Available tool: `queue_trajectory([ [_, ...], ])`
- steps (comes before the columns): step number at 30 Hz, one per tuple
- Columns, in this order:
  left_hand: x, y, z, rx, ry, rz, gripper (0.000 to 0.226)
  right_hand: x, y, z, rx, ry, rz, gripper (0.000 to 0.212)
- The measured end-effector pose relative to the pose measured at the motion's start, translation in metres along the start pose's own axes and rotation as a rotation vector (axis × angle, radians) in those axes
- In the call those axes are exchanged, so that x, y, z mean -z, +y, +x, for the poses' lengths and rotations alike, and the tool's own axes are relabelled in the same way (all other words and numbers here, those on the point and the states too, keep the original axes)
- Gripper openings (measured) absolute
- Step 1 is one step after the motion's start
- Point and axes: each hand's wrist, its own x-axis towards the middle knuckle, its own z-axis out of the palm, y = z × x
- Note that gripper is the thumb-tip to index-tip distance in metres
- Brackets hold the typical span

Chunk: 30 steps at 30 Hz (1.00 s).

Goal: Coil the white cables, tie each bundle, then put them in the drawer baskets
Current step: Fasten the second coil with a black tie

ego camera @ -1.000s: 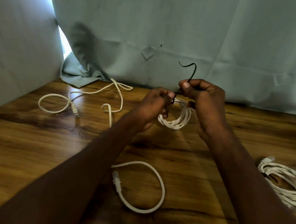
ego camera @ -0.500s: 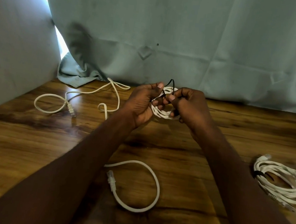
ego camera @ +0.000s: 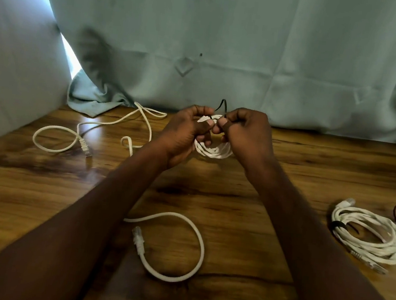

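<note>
Two hands, left (ego camera: 185, 134) and right (ego camera: 245, 132), gripping one coil (ego camera: 214, 151) at twelve o'clock; tied bundle (ego camera: 369, 233) at three; two loose cables (ego camera: 174, 245).

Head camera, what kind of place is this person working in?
Probably a home or makeshift recording corner, not a workshop: a wood-grain table backed by a pale green curtain with daylight at its gap, and white network cables strewn about.

This looks like a room in a home, at a window: a wood-grain tabletop (ego camera: 40, 194) stands against pale green curtains (ego camera: 227, 43) that hang to its far edge, with daylight (ego camera: 70, 53) showing through the gap between them. White network cables (ego camera: 366, 231) lie scattered on the wood.
</note>
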Motion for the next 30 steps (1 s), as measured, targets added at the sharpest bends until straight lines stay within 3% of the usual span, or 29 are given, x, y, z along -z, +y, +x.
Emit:
queue_trajectory([
  [5, -0.005, 0.003, -0.002, -0.054, 0.040, 0.049, 0.016, 0.009, -0.007, 0.000, -0.077, 0.006, 0.122, 0.013],
  [12, 0.007, 0.001, 0.008, 0.052, -0.051, -0.394, 0.013, -0.004, -0.003, -0.012, 0.201, 0.037, -0.294, 0.006],
  [16, 0.002, 0.001, 0.005, 0.095, -0.062, -0.411, 0.013, -0.005, 0.001, -0.011, 0.241, 0.057, -0.376, 0.004],
  [20, 0.001, 0.000, 0.004, 0.086, -0.068, -0.319, 0.013, 0.001, 0.002, -0.005, 0.158, 0.034, -0.231, 0.011],
  [25, -0.002, 0.001, 0.002, 0.018, -0.038, -0.135, 0.009, 0.010, -0.011, -0.002, 0.040, -0.012, 0.051, 0.005],
  [30, -0.005, 0.001, 0.001, -0.019, 0.007, -0.129, 0.012, 0.012, -0.020, -0.011, -0.003, -0.042, 0.236, 0.011],
])
